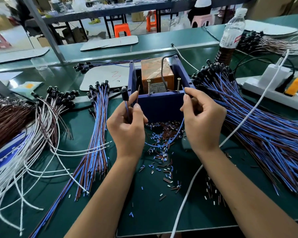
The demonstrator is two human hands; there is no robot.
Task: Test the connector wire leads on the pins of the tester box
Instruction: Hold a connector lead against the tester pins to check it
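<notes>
A green bench mat (96,194) is seen strewn with cut insulation bits (162,157); a workshop with orange stools (121,30) lies at 12 o'clock. The blue tester box (159,103) stands at centre, two upright screw pins (148,86) at its near rim. A red scribble is marked on a white board (107,76); the bottle (230,35) label at 2 o'clock cannot be read. A black connector (124,95) and its brown lead are pinched by the left hand (127,127) at 10 o'clock of the box; the blue lead (172,136) is pinched by the right hand (203,121) beside the right pin. Wire bundles (265,127) are heaped at 3 and 9 o'clock.
</notes>
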